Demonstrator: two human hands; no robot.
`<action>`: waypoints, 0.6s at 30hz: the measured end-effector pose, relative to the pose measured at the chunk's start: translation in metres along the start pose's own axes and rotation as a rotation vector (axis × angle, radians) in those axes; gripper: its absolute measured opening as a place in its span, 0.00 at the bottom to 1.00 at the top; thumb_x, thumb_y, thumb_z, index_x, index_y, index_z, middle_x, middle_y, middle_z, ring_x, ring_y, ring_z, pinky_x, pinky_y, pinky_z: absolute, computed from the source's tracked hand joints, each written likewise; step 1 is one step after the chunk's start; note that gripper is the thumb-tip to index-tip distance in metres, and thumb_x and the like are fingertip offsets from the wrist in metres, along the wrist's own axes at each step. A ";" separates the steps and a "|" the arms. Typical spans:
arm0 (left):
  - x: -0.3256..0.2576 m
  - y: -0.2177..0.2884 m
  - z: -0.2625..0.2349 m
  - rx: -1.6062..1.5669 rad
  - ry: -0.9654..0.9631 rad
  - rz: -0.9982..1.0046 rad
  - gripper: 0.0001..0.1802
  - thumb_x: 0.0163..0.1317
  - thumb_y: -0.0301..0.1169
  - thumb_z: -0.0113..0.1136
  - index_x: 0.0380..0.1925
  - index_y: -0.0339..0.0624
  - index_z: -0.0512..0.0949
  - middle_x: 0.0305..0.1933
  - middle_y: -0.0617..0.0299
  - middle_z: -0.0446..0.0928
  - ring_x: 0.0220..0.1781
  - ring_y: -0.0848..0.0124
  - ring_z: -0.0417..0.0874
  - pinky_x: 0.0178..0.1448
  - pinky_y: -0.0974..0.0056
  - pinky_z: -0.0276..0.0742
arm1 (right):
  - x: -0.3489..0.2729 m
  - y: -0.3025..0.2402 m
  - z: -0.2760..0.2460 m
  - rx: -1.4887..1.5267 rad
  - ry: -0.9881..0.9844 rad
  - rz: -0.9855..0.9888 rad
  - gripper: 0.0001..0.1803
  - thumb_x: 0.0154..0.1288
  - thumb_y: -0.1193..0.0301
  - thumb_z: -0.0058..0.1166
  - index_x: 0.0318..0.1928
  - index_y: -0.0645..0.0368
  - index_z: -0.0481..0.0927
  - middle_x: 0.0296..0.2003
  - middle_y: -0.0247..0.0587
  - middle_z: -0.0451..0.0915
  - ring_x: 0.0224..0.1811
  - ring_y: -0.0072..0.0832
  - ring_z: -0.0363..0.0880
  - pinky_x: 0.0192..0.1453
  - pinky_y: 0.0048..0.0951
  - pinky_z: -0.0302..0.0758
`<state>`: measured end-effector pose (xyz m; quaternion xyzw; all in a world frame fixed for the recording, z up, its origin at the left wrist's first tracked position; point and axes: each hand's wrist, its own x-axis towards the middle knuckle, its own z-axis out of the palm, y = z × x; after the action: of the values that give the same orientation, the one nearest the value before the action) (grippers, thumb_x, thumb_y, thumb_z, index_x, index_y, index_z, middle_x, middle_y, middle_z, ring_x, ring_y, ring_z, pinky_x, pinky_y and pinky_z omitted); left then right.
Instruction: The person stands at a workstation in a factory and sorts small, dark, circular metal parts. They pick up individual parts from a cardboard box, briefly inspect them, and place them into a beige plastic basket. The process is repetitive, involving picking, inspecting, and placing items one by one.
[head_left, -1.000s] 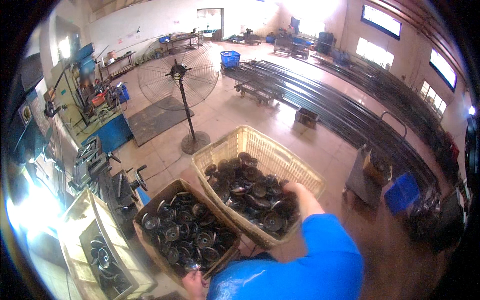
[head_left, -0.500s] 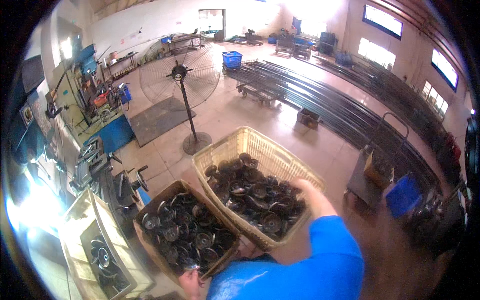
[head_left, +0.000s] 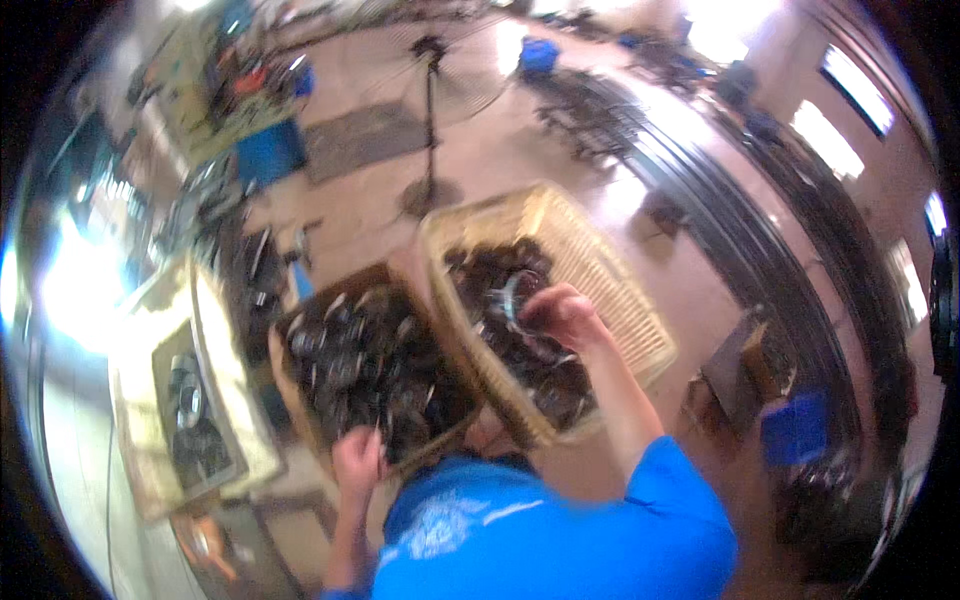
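Observation:
My right hand [head_left: 568, 318] is closed on a round metal part [head_left: 512, 300] with a shiny rim, held above the cream plastic crate [head_left: 610, 268]. Similar dark, cup-like metal parts [head_left: 562, 398] lie in the crate beneath it. To the left, a brown box [head_left: 284, 372] holds many more of these parts [head_left: 365, 362]. At this box's near edge my left hand [head_left: 358, 457] is closed, its fingertips over the parts. Motion blur hides what its fingers grip, if anything.
A second cream crate [head_left: 145, 440] with a few larger parts stands far left. Beyond are a pedestal fan [head_left: 431, 120], a dark floor mat [head_left: 365, 142] and long metal bars [head_left: 730, 185]. A cart [head_left: 738, 360] and a blue bin [head_left: 795, 428] are at right.
My right hand has risen from the parts in the crate and moved left, now with a round metal part. My left hand has shifted up in the picture. The whole view has tilted downward and blurred.

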<state>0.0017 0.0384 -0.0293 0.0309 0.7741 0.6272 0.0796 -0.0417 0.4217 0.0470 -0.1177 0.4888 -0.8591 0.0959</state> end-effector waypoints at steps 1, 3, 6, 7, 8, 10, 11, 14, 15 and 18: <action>0.011 0.022 0.000 0.179 -0.020 0.126 0.09 0.60 0.28 0.53 0.23 0.34 0.75 0.12 0.64 0.69 0.13 0.79 0.69 0.16 0.70 0.64 | 0.012 0.020 0.016 0.014 0.019 0.061 0.29 0.40 0.61 0.62 0.37 0.77 0.78 0.32 0.56 0.80 0.35 0.37 0.81 0.44 0.32 0.80; 0.011 0.046 0.002 0.130 0.081 0.105 0.08 0.57 0.28 0.57 0.27 0.32 0.77 0.13 0.63 0.71 0.15 0.78 0.71 0.19 0.70 0.64 | 0.036 0.048 0.069 -0.330 -0.039 0.201 0.26 0.34 0.71 0.49 0.38 0.77 0.78 0.35 0.53 0.80 0.40 0.33 0.79 0.52 0.27 0.72; 0.001 0.062 -0.002 0.081 0.115 0.136 0.08 0.57 0.27 0.57 0.32 0.31 0.78 0.15 0.64 0.72 0.19 0.81 0.70 0.22 0.72 0.64 | 0.041 0.083 0.111 -0.344 -0.134 0.327 0.27 0.33 0.76 0.42 0.39 0.75 0.79 0.38 0.50 0.80 0.43 0.30 0.78 0.55 0.26 0.70; -0.004 0.060 -0.003 0.070 0.131 0.154 0.07 0.58 0.26 0.57 0.32 0.32 0.78 0.17 0.66 0.73 0.19 0.82 0.71 0.23 0.73 0.65 | 0.040 0.092 0.125 -0.338 -0.140 0.297 0.27 0.33 0.74 0.44 0.39 0.75 0.79 0.38 0.50 0.80 0.41 0.31 0.78 0.54 0.26 0.70; -0.007 0.057 -0.004 0.057 0.138 0.183 0.06 0.59 0.25 0.57 0.31 0.32 0.77 0.18 0.69 0.73 0.20 0.84 0.71 0.23 0.75 0.65 | 0.039 0.098 0.135 -0.337 -0.138 0.259 0.28 0.34 0.72 0.45 0.39 0.75 0.79 0.38 0.50 0.80 0.40 0.32 0.79 0.53 0.27 0.71; -0.013 0.051 -0.008 0.031 0.116 0.074 0.08 0.57 0.26 0.56 0.32 0.32 0.78 0.19 0.60 0.75 0.23 0.82 0.71 0.26 0.72 0.67 | 0.040 0.103 0.147 -0.459 -0.147 0.290 0.26 0.34 0.79 0.44 0.41 0.72 0.79 0.45 0.49 0.77 0.48 0.33 0.75 0.56 0.29 0.69; -0.015 0.050 -0.008 0.064 0.145 0.100 0.07 0.57 0.26 0.56 0.32 0.32 0.78 0.19 0.57 0.75 0.22 0.80 0.72 0.26 0.70 0.67 | 0.039 0.106 0.153 -0.514 -0.151 0.265 0.27 0.33 0.81 0.43 0.41 0.71 0.79 0.47 0.49 0.76 0.50 0.34 0.74 0.57 0.29 0.69; -0.017 0.047 -0.008 0.121 0.211 0.127 0.06 0.57 0.25 0.55 0.30 0.32 0.78 0.20 0.50 0.75 0.21 0.77 0.75 0.26 0.68 0.69 | 0.038 0.113 0.163 -0.578 -0.181 0.200 0.28 0.33 0.84 0.42 0.43 0.69 0.78 0.53 0.48 0.70 0.57 0.35 0.69 0.60 0.29 0.65; -0.017 0.045 -0.008 0.132 0.229 0.128 0.06 0.56 0.25 0.55 0.29 0.32 0.77 0.20 0.48 0.75 0.21 0.75 0.76 0.25 0.67 0.69 | 0.034 0.114 0.170 -0.609 -0.171 0.185 0.29 0.33 0.81 0.43 0.44 0.71 0.78 0.54 0.47 0.69 0.57 0.34 0.68 0.60 0.28 0.64; -0.015 0.037 -0.007 0.162 0.245 0.122 0.06 0.57 0.25 0.54 0.28 0.31 0.77 0.21 0.45 0.75 0.22 0.72 0.79 0.25 0.66 0.69 | 0.031 0.124 0.173 -0.735 -0.197 0.090 0.30 0.34 0.76 0.46 0.46 0.70 0.76 0.55 0.49 0.67 0.57 0.36 0.68 0.61 0.27 0.63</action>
<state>0.0130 0.0368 0.0092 0.0076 0.8227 0.5657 -0.0563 -0.0143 0.2091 0.0285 -0.2045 0.7574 -0.6060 0.1314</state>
